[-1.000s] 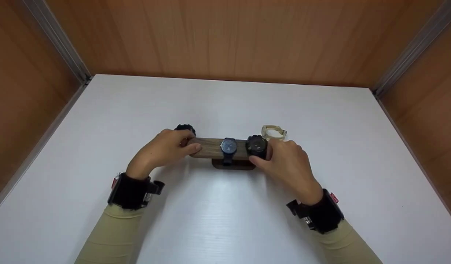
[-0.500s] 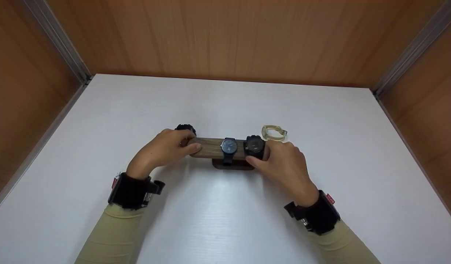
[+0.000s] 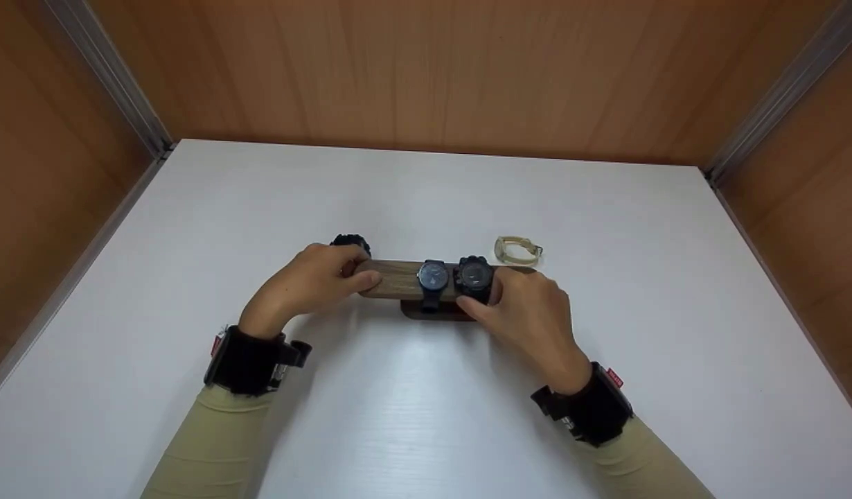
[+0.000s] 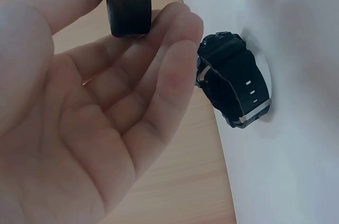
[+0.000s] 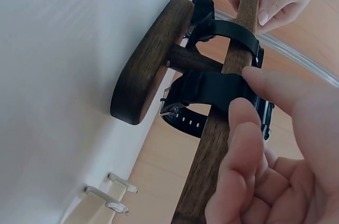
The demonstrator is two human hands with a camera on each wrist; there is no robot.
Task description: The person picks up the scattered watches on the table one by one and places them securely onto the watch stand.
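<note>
Left to right across the white counter (image 3: pixel 426 416). A black watch (image 3: pixel 350 242) lies loose on the counter just beyond the left hand (image 3: pixel 308 281); the left wrist view shows it on its side, strap looped, close past the fingertips and not touching them. The left hand pinches the left end of the wooden bar (image 3: pixel 398 278) of a watch stand, thumb in front and fingers curled behind. The bar runs crosswise between the two hands and sits on a short post above an oval wooden base (image 5: pixel 151 65), which rests flat on the counter.

Two watches are strapped round the bar. The blue-faced watch (image 3: pixel 432 276) sits near its middle, well clear of the left hand's thumb and just left of the right hand's grip. The dark watch (image 3: pixel 474 274) sits just beside it, to its right. The right hand (image 3: pixel 530 312) pinches this dark watch, thumb on the near side of the case and fingers curled over the bar's right end; the right wrist view shows thumb and forefinger closed on the strap where it wraps the bar.

Beyond the right hand, a beige watch (image 3: pixel 517 249) lies loose on the counter, apart from the stand.

Wood-grain walls (image 3: pixel 426 69) enclose the counter on three sides, with metal strips (image 3: pixel 107 69) in the corners.
</note>
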